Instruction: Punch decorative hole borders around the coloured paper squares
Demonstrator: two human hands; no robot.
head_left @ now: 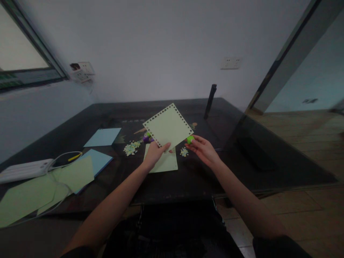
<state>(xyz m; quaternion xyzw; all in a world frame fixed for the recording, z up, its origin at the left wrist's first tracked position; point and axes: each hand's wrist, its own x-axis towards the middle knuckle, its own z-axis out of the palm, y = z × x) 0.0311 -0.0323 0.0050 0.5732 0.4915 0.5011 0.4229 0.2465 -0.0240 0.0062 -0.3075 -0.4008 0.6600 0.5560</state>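
My left hand grips a pale green paper sheet by its lower corner, thumb on top. Small punched shapes line several of the sheet's edges. At the sheet's right corner, my right hand pinches a small bright green craft punch; whether the paper sits in its slot I cannot tell. Below the held sheet, another pale green sheet lies on the dark table. Partly hidden behind the held sheet is a purple punch. Small paper cut-outs form a larger pile to the left and a smaller pile near my right hand.
Blue sheets and pale green sheets lie at the left, beside a white power strip with a looping cable. A black upright stand rises at the back right. A dark flat object lies at the right.
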